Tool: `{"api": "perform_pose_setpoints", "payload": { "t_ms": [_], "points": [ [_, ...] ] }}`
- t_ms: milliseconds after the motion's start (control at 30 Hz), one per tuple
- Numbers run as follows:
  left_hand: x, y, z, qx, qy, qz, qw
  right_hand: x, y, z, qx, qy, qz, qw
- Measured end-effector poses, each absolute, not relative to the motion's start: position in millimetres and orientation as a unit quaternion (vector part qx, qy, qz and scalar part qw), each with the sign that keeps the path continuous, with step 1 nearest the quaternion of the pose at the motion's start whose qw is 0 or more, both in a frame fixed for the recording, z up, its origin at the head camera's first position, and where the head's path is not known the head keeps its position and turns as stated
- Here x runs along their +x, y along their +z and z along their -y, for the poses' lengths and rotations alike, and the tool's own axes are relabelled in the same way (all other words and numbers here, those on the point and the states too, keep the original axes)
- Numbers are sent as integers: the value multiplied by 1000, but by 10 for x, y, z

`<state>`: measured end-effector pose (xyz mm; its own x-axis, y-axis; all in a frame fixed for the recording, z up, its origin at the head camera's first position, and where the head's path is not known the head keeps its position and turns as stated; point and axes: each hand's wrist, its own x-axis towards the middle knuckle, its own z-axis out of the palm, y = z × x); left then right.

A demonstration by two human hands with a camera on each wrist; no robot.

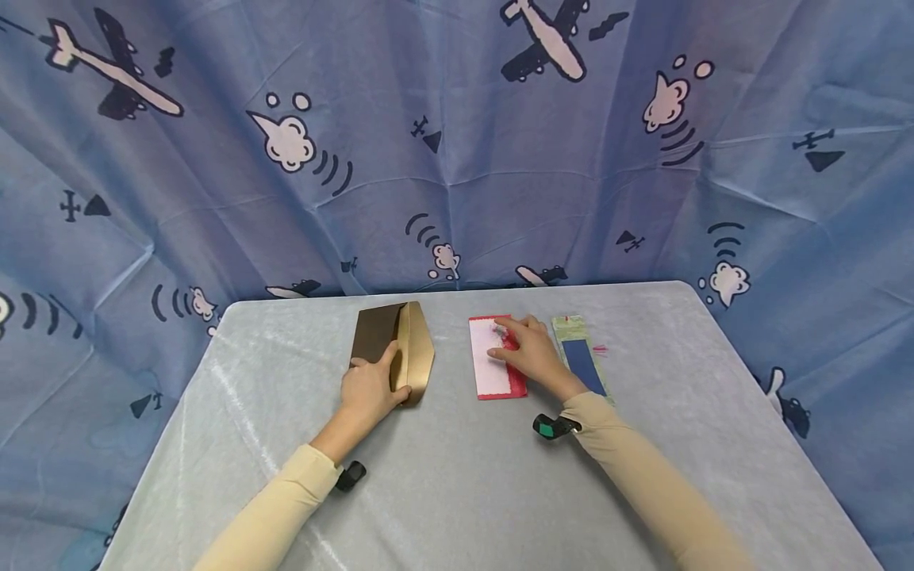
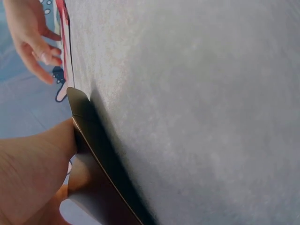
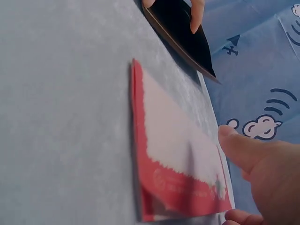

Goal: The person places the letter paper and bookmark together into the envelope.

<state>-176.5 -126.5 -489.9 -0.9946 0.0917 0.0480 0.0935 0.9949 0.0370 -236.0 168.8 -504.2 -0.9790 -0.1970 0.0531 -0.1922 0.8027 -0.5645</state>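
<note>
My left hand [image 1: 370,388] holds a brown envelope [image 1: 373,331] with a gold pointed flap [image 1: 420,349] folded out to the right. The index finger lies at the envelope's opening and the thumb is at its lower edge. In the right wrist view, the envelope's dark mouth [image 3: 180,23] gapes a little under those fingers. My right hand [image 1: 531,353] hovers over a red and white card [image 1: 493,369], fingers spread and nothing between them. The right wrist view shows the folded card [image 3: 173,136] flat on the table, its lower corner slightly lifted, the thumb just off its far edge.
Right of the card, partly behind my right wrist, lies a light green piece with a dark blue panel [image 1: 584,366]. All of these lie on a grey cloth-covered table [image 1: 457,484]. Behind its far edge hangs a blue curtain [image 1: 443,143] printed with planes and clouds.
</note>
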Motion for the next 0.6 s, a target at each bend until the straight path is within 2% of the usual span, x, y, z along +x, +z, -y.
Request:
{"api": "perform_pose_setpoints", "payload": {
  "t_ms": [367,600],
  "points": [
    [-1736,-4880,1269,-53,-28,997,48,-2319,-5055,-1734,-86,-306,-947,37],
    [-1745,-4883,1273,-55,-18,997,44,-2355,-5107,-1759,-83,-311,-946,44]
  ]
}}
